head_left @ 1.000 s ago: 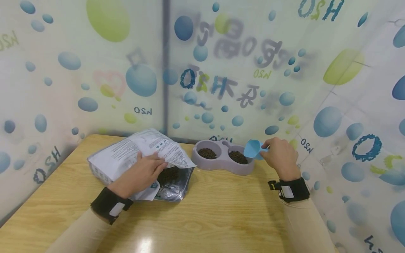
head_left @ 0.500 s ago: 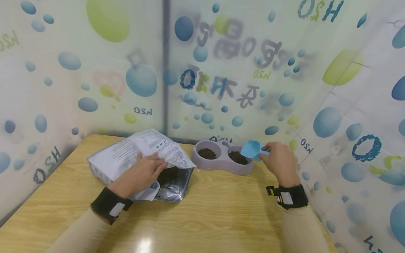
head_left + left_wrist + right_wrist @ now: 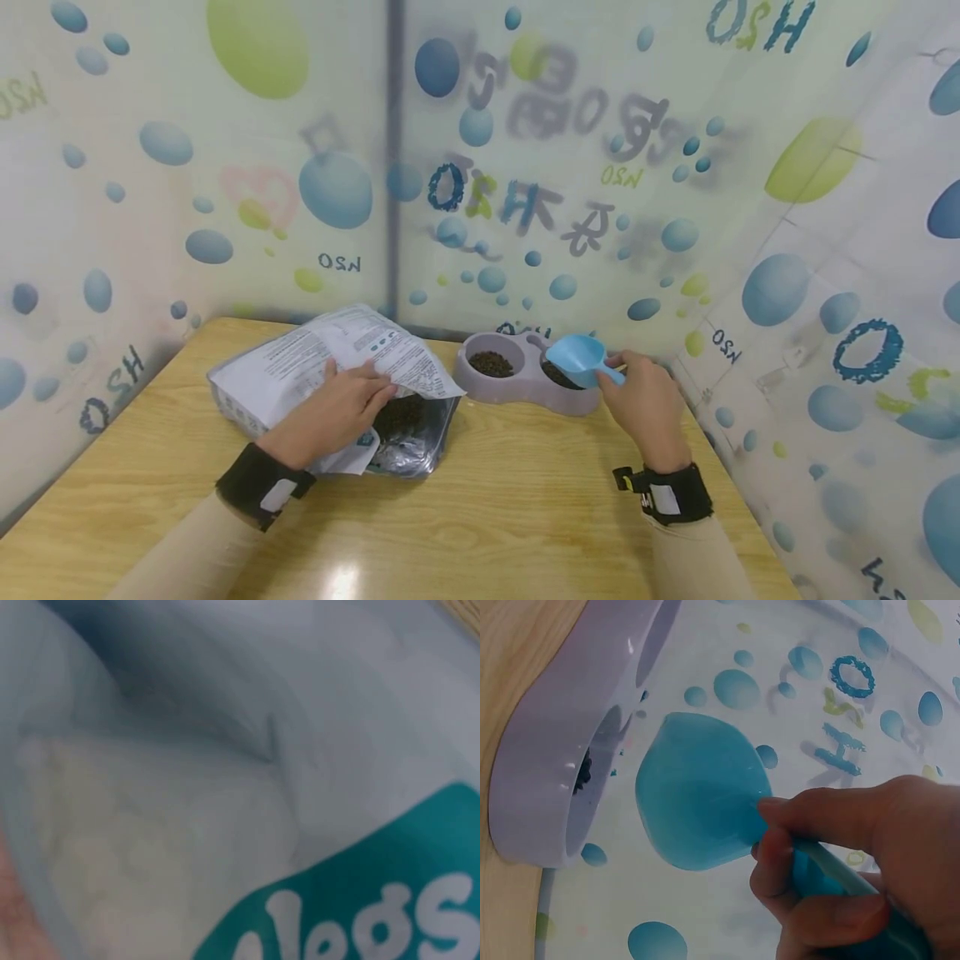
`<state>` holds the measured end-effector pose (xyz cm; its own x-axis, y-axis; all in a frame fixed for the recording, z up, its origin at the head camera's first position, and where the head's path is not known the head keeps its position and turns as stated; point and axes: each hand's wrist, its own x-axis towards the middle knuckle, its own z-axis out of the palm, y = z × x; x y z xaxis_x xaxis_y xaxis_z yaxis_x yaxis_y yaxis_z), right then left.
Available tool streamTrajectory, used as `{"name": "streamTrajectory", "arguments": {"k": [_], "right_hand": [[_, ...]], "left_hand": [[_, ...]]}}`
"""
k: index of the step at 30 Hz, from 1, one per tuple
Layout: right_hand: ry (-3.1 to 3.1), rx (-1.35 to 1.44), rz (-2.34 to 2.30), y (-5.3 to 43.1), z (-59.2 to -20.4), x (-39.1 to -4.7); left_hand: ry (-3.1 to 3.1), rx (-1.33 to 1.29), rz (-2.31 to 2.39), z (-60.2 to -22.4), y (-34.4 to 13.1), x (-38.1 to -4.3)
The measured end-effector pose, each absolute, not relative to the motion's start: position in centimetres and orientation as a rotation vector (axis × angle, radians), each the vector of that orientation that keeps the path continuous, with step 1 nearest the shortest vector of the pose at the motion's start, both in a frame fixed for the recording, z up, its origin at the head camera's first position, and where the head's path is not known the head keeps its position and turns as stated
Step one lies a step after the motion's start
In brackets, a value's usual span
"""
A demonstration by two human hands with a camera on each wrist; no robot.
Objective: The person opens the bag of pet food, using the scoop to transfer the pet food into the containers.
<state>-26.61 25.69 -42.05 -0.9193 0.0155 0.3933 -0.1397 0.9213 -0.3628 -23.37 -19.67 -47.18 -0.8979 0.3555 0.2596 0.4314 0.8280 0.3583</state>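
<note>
My right hand [image 3: 643, 404] pinches the handle of a light-blue scoop [image 3: 576, 357]. The scoop's bowl hangs over the right cup of a grey double pet bowl [image 3: 525, 385], partly covering the dark kibble there. Seen from the right wrist, the smooth blue scoop [image 3: 701, 791] shows no kibble on its visible side, beside the bowl [image 3: 536, 765]. My left hand [image 3: 333, 412] holds the upper flap of a white pet food bag [image 3: 288, 362], fingers across the flap near its opening. Brown kibble [image 3: 401, 414] shows inside the silver lining. The left wrist view is filled by the bag [image 3: 360, 750].
Kibble [image 3: 491, 363] also lies in the bowl's left cup. Bag and bowl stand side by side on a wooden table [image 3: 480, 517], against a curtain [image 3: 480, 150] printed with blue and green dots. Another curtain side borders the table on the right.
My right hand has come lower and to the left, bringing the scoop from the right cup's outer edge across it; the scoop has turned, its hollow now facing up. The left hand stays put.
</note>
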Motion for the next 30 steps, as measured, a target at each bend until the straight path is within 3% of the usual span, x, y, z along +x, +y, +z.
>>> {"name": "streamTrajectory", "arguments": {"k": [30], "right_hand": [[-2.712,0.392,0.801,22.4,-41.0,-23.7]], "left_hand": [[-2.866,-0.622,-0.592,-47.1,-19.6,-23.3]]}}
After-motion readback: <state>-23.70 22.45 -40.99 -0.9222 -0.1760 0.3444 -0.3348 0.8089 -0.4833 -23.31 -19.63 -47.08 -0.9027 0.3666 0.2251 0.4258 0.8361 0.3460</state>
